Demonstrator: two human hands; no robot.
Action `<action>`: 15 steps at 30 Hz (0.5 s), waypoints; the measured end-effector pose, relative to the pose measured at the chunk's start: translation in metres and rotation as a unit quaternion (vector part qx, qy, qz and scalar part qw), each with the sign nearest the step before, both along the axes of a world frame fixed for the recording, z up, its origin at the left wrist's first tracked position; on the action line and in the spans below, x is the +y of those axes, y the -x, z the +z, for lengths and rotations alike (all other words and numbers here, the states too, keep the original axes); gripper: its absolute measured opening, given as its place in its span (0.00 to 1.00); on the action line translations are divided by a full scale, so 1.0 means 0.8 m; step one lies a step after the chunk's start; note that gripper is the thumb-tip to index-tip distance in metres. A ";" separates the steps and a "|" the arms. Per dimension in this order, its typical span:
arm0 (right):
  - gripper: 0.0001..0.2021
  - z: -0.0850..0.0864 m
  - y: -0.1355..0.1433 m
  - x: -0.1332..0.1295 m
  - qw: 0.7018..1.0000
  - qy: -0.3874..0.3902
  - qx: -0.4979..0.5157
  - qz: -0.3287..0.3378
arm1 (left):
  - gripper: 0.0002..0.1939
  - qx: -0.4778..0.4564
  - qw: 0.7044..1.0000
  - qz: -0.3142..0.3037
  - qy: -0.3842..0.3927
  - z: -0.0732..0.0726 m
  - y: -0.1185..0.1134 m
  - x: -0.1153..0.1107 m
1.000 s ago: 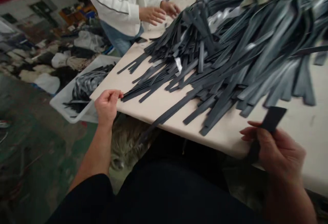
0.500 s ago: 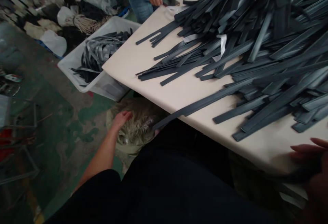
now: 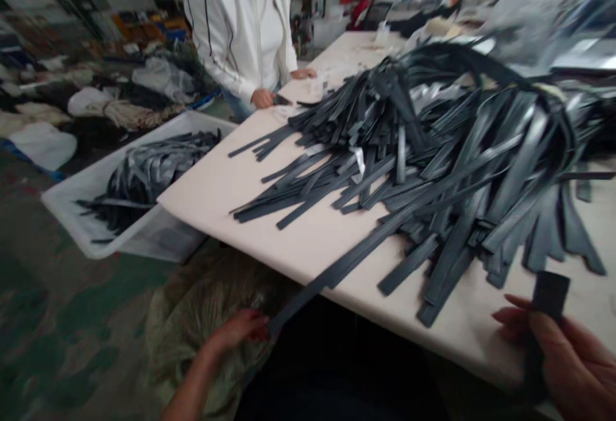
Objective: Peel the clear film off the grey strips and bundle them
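My left hand (image 3: pixel 243 329) is just off the table's front edge, its fingers closed at the tip of a long dark fabric strip (image 3: pixel 332 274). That strip runs back over the edge into a large pile of similar strips (image 3: pixel 462 183). At the right front corner of the view, my right hand (image 3: pixel 561 350) grips a short, broad dark strip (image 3: pixel 551 292). The thumb lies across it, and its squared end sticks up above the fingers. The part below the hand hangs down and blurs into the shadow.
The pale table (image 3: pixel 206 193) reaches from my front to the back. Left of it stands a white plastic bin (image 3: pixel 139 251) with more dark strips. A person in a white jacket (image 3: pixel 260 42) stands at the far side. An olive bundle (image 3: pixel 192 325) lies below the table edge.
The view has tilted up. My left hand has moved from above the olive bundle to the end of the long strip. My right hand has come further into view with the short strip.
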State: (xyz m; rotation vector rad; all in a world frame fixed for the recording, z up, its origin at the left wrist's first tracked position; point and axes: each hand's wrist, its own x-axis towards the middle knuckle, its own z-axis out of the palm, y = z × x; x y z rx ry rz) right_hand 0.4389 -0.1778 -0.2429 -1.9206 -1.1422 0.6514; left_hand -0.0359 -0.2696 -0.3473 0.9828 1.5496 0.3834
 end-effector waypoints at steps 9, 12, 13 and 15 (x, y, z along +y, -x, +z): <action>0.22 -0.011 -0.016 0.006 0.993 -0.030 -0.021 0.111 | 0.21 -0.109 0.929 -0.049 -0.349 0.211 -0.043 0.184; 0.22 -0.012 -0.014 0.004 0.991 -0.060 -0.010 0.122 | 0.20 0.030 0.928 -0.070 -0.365 0.212 -0.112 0.283; 0.22 -0.012 -0.014 0.004 0.990 -0.070 -0.006 0.123 | 0.19 0.096 0.920 -0.059 -0.376 0.207 -0.135 0.314; 0.23 -0.014 -0.013 0.003 0.988 -0.091 0.010 0.126 | 0.16 0.160 0.905 -0.039 -0.393 0.197 -0.174 0.366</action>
